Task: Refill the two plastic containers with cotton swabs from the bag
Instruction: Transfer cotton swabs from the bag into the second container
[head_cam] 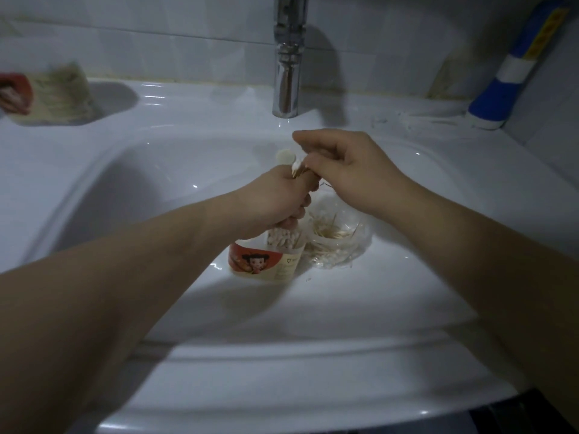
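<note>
On my feed, at the sink's [188,126] back left corner, a second container [53,95] with a red label lies in the soap recess, too blurred to read. The left forearm crosses the basin from the lower left. Its left hand [275,198] is clenched round a bunch of cotton swabs [297,169] directly over the open container [269,258], which stands in the middle of the basin and hides partly under that wrist. White tips show through its clear upper wall. I cannot tell whether the fingers also touch its rim. A pale round thing [285,156] sits just past the knuckles; I cannot make it out.

The chrome faucet [286,57] rises at the back edge, its spout above both hands. The right hand [347,173] pinches the top of the same bunch, fingers curled. Beneath it the clear bag [338,242] lies in the basin, just beside the container. Loose swabs [407,119] lie on the back right ledge, near a blue-and-white object [507,73] leaning in the corner.
</note>
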`<state>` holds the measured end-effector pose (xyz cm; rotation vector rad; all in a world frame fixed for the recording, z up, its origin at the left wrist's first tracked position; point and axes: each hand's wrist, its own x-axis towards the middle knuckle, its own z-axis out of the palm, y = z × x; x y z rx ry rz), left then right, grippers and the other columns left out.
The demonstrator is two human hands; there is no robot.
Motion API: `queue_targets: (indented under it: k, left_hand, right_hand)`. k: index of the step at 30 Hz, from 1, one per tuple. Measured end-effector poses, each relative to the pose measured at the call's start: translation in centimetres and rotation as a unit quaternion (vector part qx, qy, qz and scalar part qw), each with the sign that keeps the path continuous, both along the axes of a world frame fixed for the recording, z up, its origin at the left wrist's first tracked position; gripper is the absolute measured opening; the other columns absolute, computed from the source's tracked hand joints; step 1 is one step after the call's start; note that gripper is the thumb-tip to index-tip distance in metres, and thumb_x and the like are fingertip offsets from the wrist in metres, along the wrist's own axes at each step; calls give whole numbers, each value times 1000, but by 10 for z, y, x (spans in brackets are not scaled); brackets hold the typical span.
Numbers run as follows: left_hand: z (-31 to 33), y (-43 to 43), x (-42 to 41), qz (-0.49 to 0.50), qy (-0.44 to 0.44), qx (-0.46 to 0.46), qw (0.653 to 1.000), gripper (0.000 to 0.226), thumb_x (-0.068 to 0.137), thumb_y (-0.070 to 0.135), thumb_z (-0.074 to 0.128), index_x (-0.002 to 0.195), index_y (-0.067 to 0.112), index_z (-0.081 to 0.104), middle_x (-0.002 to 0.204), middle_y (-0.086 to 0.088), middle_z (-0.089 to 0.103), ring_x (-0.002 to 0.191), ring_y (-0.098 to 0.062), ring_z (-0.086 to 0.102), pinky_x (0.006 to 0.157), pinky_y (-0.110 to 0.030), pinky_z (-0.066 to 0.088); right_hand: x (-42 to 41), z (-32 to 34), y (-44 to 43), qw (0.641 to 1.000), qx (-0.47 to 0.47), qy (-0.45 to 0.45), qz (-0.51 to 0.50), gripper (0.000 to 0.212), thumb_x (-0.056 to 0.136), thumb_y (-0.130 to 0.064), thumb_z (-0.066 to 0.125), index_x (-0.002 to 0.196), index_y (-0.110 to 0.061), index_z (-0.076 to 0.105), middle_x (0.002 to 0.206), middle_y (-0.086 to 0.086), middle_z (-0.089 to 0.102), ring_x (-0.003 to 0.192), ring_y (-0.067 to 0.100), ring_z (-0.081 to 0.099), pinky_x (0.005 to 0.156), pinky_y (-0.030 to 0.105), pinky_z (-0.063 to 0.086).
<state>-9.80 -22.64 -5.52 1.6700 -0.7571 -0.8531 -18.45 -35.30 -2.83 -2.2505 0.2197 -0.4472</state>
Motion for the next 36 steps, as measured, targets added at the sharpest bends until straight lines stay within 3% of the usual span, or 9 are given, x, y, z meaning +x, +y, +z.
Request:
queue_targets:
  k: [4,9,12,15,18,20,24,27,36]
  left_hand:
    - [-3,2,1,-6,-9,7,1000,28,108,33,42,88,16,51,48,16,41,42,-4,37,40,-18,32]
    - [-3,-2,3,32,14,14,999,29,104,37,49,81,19,50,49,12,39,38,-5,35,37,-19,31]
    - [-2,-2,8,89,23,10,996,25,98,35,57,81,17,53,50,8,41,36,-6,37,38,-20,31]
    - [-4,-1,11,110,-1,9,994,19,94,26,63,84,13,55,59,-1,45,41,-10,41,39,-21,34]
    - [-5,-1,10,107,-23,-3,994,22,92,20,64,73,13,55,54,-1,56,43,-12,46,40,-20,37]
    - [-3,-1,8,92,-25,-8,995,25,96,25,62,75,12,58,55,0,64,44,-14,51,41,-20,40]
    - [2,0,6,96,31,-44,994,37,102,45,55,83,14,57,54,3,62,47,-13,55,45,-23,45]
    - [5,-1,5,97,81,-61,990,37,103,51,49,90,16,53,56,4,63,51,-12,62,48,-23,50]
    - [3,-3,2,83,124,-99,984,35,106,43,48,96,10,57,76,-6,73,77,-23,76,81,-39,64]
  right_hand:
    - [-2,-2,-3,996,-18,65,54,44,93,-37,57,135,-25,67,87,-30,72,87,0,68,95,32,53]
    - [2,-1,-5,999,-26,39,-1,29,98,-35,52,112,-32,77,96,-24,75,94,4,70,91,32,55]
    - [2,3,-12,991,-81,78,-74,23,92,-28,55,91,-33,78,77,-18,76,75,-7,67,61,12,47]
    - [-3,-1,-15,961,-144,229,-52,19,84,-13,62,82,-28,75,69,-8,74,48,2,66,46,16,50]
    - [-4,-12,-12,901,-249,356,20,30,80,-19,65,106,-31,74,92,-9,73,63,9,71,54,22,54]
    - [-4,-19,-11,881,-290,372,44,39,79,-31,66,118,-38,68,94,-16,67,74,5,65,59,21,49]
    - [0,-29,-8,892,-292,342,49,5,83,-37,66,80,-37,62,71,-18,59,68,4,59,57,21,39]
    - [2,-30,-9,899,-296,319,42,26,85,-22,63,59,-28,60,61,-8,60,64,16,60,58,26,41]
    - [-4,-3,-19,948,-202,244,4,12,83,-13,70,72,-17,73,62,-4,72,54,10,71,61,29,61]
